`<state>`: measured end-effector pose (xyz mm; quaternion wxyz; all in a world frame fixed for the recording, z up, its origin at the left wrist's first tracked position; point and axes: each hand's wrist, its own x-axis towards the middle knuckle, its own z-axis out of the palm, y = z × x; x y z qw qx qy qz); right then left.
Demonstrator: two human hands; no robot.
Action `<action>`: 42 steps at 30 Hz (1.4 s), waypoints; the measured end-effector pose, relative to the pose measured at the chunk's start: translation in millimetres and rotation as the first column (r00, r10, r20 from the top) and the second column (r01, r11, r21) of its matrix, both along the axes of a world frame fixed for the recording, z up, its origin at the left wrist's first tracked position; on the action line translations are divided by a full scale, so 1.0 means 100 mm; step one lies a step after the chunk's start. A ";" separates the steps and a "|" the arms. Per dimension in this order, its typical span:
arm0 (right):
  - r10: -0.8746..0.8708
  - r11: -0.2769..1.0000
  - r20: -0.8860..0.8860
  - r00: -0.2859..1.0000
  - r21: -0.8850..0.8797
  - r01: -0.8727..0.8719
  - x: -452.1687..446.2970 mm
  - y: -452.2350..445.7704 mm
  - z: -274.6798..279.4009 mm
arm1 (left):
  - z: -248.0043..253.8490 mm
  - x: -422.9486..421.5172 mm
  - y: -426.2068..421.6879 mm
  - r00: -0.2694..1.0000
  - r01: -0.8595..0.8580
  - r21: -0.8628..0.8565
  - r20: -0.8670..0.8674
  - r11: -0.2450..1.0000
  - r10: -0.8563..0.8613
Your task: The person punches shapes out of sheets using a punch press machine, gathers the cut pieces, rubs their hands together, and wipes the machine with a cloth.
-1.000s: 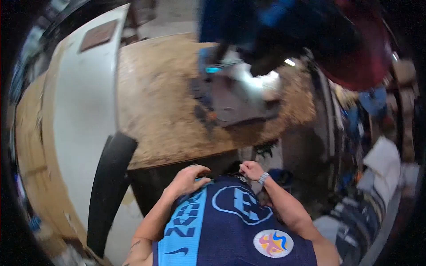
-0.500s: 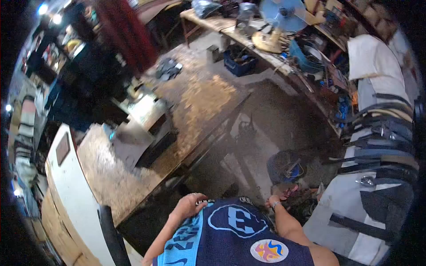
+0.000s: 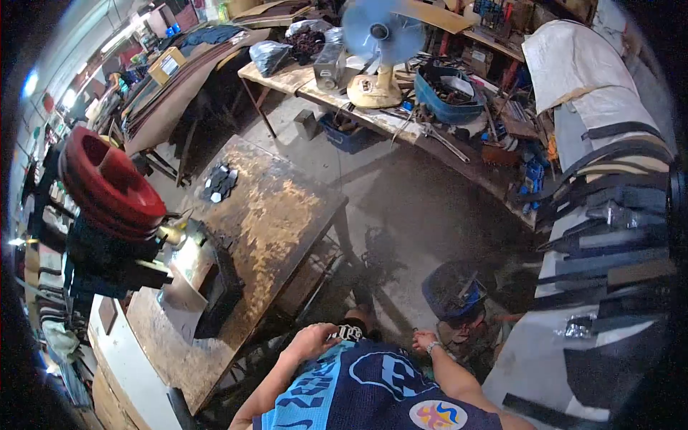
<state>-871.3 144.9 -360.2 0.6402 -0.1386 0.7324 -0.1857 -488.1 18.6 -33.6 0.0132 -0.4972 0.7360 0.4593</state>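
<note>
My left hand (image 3: 314, 340) lies palm down at the hem of my blue jersey (image 3: 373, 376), over my thigh, with its fingers stretched out and nothing in them. Beside my other thigh, my right hand (image 3: 424, 340) has its fingers curled together; whatever they may hold is too small to make out. A machine with a red wheel (image 3: 118, 186) stands on the worn wooden table (image 3: 279, 215) to my left, its lamp lighting a metal plate (image 3: 183, 297). Small dark pieces (image 3: 220, 183) lie piled on the table's far part.
To my right, a grey surface (image 3: 516, 369) bears several dark strips (image 3: 609, 244). A blue bucket (image 3: 455, 290) sits on the floor near my right hand. The back bench (image 3: 287, 79) carries a fan (image 3: 380, 43) and a blue basin (image 3: 448, 97). A blue crate (image 3: 347, 136) is below.
The view has swung left and sharpened, bringing the red wheel into sight. My right hand has drawn closer to my leg; my left hand stays on my thigh.
</note>
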 end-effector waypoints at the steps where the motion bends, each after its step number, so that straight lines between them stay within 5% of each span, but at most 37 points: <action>1: 0.084 0.996 -0.118 0.990 0.009 -0.083 -0.04 -0.09 0.06 | -0.06 -0.05 -0.12 1.000 -0.005 0.005 0.003 1.000 0.005; 12: -0.160 0.984 -0.089 0.983 0.065 0.166 -0.99 -1.58 0.64 | 0.01 -0.77 -1.94 0.982 0.103 0.029 -0.159 0.994 -0.097; 14: 0.223 0.959 -0.419 0.880 -0.068 -0.276 -1.13 -1.83 0.54 | -0.05 -0.84 -2.22 0.984 0.095 -0.199 -0.131 0.975 -0.122; 16: 0.066 0.968 -0.407 0.911 -0.197 -0.158 -0.93 -2.40 1.05 | -0.03 -0.92 -2.55 0.982 0.071 -0.165 -0.164 0.984 -0.098; 18: 0.208 0.840 -0.592 0.778 -0.299 -0.452 -0.74 -3.07 1.68 | 0.02 -1.00 -2.80 0.978 0.021 -0.211 -0.200 0.977 -0.064; 20: 0.069 0.677 -0.637 0.768 -0.536 -0.505 -0.52 -3.68 2.10 | 0.05 -1.11 -3.01 0.985 0.016 -0.206 -0.166 0.978 -0.051; 25: -0.016 0.260 -0.794 0.607 -0.590 -0.764 -0.43 -5.52 2.88 | -0.07 -1.46 -3.38 0.968 -0.049 -0.215 -0.252 0.975 -0.007; 28: -0.151 0.113 -0.889 0.432 -0.450 -0.886 -0.61 -6.74 2.81 | 0.01 -1.81 -3.81 0.977 -0.105 -0.150 -0.199 0.983 0.075; 30: -0.175 0.127 -0.932 0.319 -0.342 -0.931 -0.62 -7.30 2.90 | -0.13 -2.06 -4.08 0.922 -0.215 -0.104 -0.348 0.971 0.167; 33: -0.017 0.189 -1.000 -0.017 0.014 -0.982 -0.74 -8.02 2.55 | -0.25 -2.42 -4.56 0.852 -0.389 -0.077 -0.408 0.918 0.327; 37: 0.097 0.115 -0.994 -0.055 0.067 -0.991 -0.83 -8.22 2.41 | -0.67 -2.81 -5.22 0.681 -0.623 -0.100 -0.557 0.776 0.475; 42: 0.158 0.030 -0.987 -0.005 0.010 -0.999 -0.88 -8.37 2.32 | -0.96 -3.21 -5.92 0.489 -0.754 0.110 -0.565 0.648 0.665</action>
